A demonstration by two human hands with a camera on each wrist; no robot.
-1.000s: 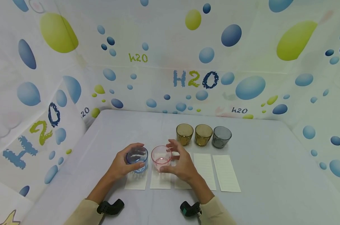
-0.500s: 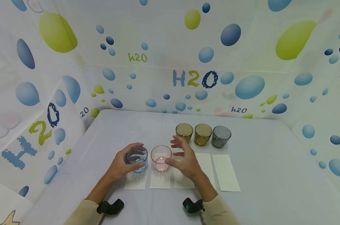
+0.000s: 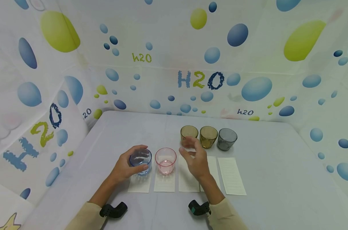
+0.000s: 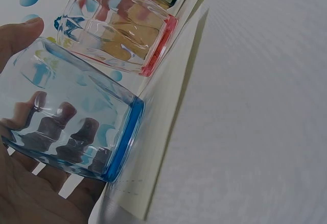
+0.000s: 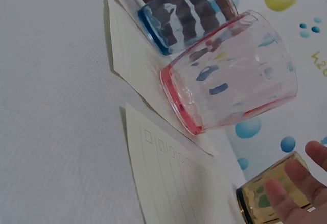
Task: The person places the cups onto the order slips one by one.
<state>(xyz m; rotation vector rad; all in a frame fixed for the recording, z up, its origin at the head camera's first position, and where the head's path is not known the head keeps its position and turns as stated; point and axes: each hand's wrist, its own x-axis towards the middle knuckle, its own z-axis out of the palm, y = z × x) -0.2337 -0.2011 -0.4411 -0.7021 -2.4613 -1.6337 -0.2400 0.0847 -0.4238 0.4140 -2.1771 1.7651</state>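
Note:
My left hand grips a clear blue glass, thumb at the near side and fingers round the far side. The glass stands on a pale paper slip. Beside it a pink glass stands upright on a second slip, untouched. My right hand hovers right of the pink glass with fingers apart and nothing in them. Its blurred fingertips cover part of the left amber glass; in the right wrist view, fingers overlap an amber glass, contact unclear.
Another amber glass and a grey glass continue the back row to the right. More lined slips lie in the front row, including one beneath the right hand and one at the far right. A patterned curtain encloses the table.
My right hand has let go of the pink glass and moved right and away toward the left amber glass. The left hand stays round the blue glass.

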